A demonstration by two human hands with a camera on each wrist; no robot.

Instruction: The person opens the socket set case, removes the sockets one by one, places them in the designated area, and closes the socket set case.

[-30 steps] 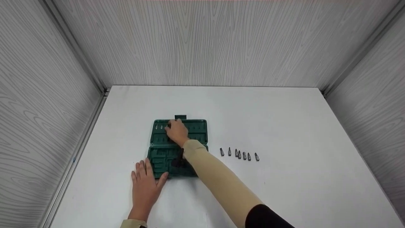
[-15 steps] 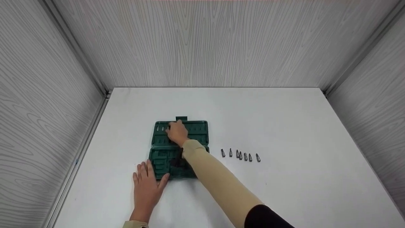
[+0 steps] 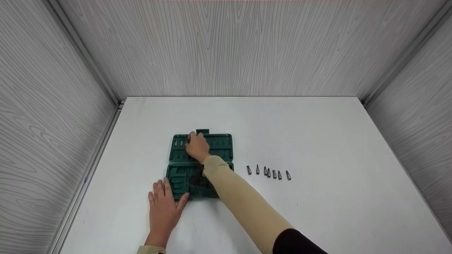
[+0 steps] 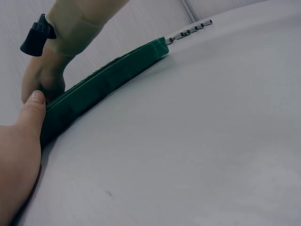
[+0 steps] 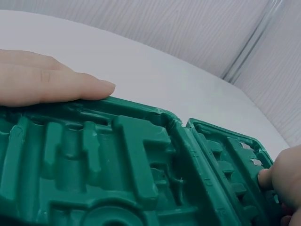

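A green plastic bit case lies unfolded on the white table. My left hand rests flat along its near left corner, fingers straight; its thumb touches the near wall in the left wrist view. My right hand reaches over the far half, fingertips down at the row of small slots. Its curled fingers pinch a small screwdriver bit, mostly hidden by the hand. Two silvery bits sit in the slots beside it. The near half shows moulded hollows.
Several loose metal screwdriver bits lie in a rough row on the table, right of the case. A latch tab sticks out from the case's far edge. Grey wood-grain panels stand at the back and both sides.
My right hand stays at the same slots, its fingers shifting only slightly. The left hand keeps its place on the case. The whole head view has shifted a little.
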